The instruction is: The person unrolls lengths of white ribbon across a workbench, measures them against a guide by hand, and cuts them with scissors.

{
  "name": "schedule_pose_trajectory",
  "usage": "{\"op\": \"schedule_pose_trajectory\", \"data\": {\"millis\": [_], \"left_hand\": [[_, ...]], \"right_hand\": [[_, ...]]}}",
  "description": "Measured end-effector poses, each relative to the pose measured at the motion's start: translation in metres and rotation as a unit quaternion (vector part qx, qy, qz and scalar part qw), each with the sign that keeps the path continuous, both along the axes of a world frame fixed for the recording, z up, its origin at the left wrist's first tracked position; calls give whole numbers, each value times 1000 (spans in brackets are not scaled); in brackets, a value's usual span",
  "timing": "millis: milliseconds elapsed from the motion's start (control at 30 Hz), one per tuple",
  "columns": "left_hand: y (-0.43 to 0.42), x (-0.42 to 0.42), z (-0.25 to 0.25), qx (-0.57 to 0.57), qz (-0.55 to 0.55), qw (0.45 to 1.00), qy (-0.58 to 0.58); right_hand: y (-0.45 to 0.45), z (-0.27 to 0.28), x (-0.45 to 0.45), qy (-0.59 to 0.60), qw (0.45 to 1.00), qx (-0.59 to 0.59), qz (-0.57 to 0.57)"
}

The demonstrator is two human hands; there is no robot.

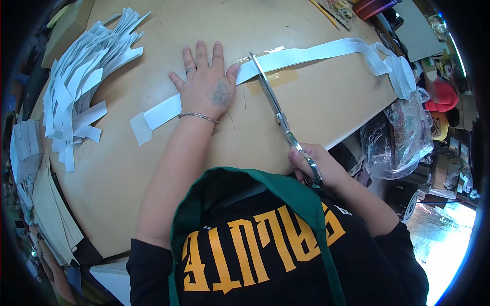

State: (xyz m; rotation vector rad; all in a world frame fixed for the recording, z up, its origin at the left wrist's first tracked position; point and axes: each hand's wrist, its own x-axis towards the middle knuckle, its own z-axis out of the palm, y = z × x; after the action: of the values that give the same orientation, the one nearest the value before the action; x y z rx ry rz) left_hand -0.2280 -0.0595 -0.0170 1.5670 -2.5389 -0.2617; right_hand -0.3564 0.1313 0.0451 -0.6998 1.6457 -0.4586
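White flat strips [94, 69]: cut, heaped. White coiled band [326, 49]: seemingly uncut, under flat, spread left hand [208, 87]. Right hand [324, 164] grips silver scissors [280, 118].

Black and green

You wear a black short-sleeved T-shirt [301, 278], lettered in large yellow-orange gothic capitals [242, 255] — over it, a green apron [265, 178] with straps [326, 255]. Your left hand [206, 86] bears a tattoo [220, 93] across its back and a ring [191, 69] — a silvery chain bracelet [199, 116] circles the wrist [203, 108].
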Motion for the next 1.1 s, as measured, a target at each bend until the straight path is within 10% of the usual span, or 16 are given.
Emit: {"op": "schedule_pose_trajectory", "data": {"millis": [800,1100], "left_hand": [[-1,0,-3,-21,-1,1000,-7],[0,-1,3,0,-1,1000,-16]], "right_hand": [[-7,0,-2,16,997,72,-29],[23,39,-77,-157,960,-214,90]]}}
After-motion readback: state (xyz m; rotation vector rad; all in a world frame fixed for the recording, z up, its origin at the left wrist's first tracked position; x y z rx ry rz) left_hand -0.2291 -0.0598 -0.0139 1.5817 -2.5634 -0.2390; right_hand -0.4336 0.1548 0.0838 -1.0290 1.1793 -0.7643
